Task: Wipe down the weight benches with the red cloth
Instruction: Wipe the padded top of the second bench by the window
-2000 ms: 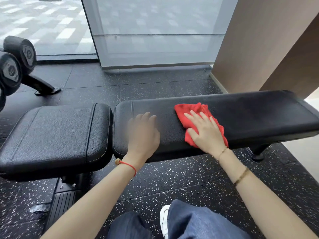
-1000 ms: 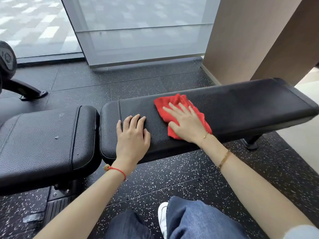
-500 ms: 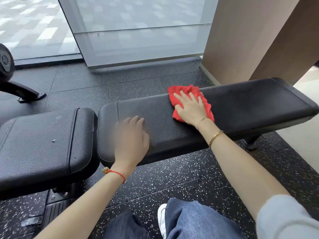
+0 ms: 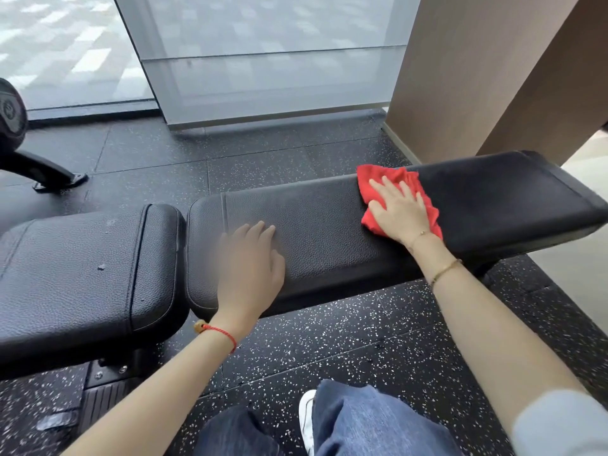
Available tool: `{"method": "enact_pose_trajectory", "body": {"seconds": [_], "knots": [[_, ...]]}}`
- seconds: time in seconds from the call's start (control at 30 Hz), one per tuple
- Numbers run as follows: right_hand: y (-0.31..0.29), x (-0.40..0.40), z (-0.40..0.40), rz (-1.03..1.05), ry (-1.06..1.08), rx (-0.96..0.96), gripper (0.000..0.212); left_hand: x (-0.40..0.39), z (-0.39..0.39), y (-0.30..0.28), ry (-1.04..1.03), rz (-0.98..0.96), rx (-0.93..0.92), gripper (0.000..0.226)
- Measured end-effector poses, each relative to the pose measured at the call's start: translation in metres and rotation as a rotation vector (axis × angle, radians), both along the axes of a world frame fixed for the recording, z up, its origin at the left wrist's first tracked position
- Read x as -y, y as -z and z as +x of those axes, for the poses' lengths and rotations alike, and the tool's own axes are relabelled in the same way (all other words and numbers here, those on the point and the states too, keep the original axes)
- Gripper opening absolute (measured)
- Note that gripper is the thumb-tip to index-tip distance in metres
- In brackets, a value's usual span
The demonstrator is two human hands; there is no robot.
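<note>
Right hand [image 4: 399, 212] spread flat on red cloth [image 4: 394, 179] at right of frame to press it against backrest pad [image 4: 329, 225]; left hand [image 4: 250, 258], fingers relaxed, bracing lower centre.

The bench [image 4: 312, 232] is showing black all over, with a tiny bumpy grain like leather. On the bench, toward its right end, a cloth [image 4: 371, 182] is glowing bright red. Under the bench, the floor [image 4: 345, 343] is looking black with lots of little white speckles. Behind the bench, a wall [image 4: 460, 77] is showing plain brown, and a glass panel [image 4: 263, 60] is looking pale grey. In front of the bench, a thin red string [image 4: 223, 334] is circling one wrist, a thin gold chain [image 4: 444, 269] is shining on the other, and jeans [image 4: 368, 422] are showing dark blue beside a white shoe [image 4: 307, 419].
</note>
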State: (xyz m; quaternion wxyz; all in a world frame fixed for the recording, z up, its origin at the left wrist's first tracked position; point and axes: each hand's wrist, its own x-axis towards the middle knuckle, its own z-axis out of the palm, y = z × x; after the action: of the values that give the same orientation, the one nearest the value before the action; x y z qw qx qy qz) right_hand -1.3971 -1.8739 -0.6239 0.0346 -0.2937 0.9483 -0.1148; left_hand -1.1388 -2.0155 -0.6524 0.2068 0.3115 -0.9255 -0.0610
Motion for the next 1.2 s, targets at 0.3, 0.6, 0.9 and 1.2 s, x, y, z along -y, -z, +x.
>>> {"method": "enact_pose_trajectory", "body": {"seconds": [0.3, 0.6, 0.9, 1.2], "knots": [[0.006, 0.047, 0.101, -0.035, -0.482, -0.082, 0.061, -0.001, 0.003, -0.002, 0.022, 0.055, -0.084, 0.038], [0.002, 0.052, 0.095, -0.157, -0.488, 0.028, 0.053, 0.02, 0.048, -0.011, 0.029, -0.083, -0.214, 0.027], [-0.003, 0.14, 0.191, -0.228, -0.764, 0.124, 0.046, 0.065, 0.14, -0.008, -0.16, -0.168, -0.212, 0.029], [0.001, 0.15, 0.228, -0.304, -0.759, 0.154, 0.044, 0.112, 0.208, -0.008, -0.396, -0.116, -0.177, 0.036]]}}
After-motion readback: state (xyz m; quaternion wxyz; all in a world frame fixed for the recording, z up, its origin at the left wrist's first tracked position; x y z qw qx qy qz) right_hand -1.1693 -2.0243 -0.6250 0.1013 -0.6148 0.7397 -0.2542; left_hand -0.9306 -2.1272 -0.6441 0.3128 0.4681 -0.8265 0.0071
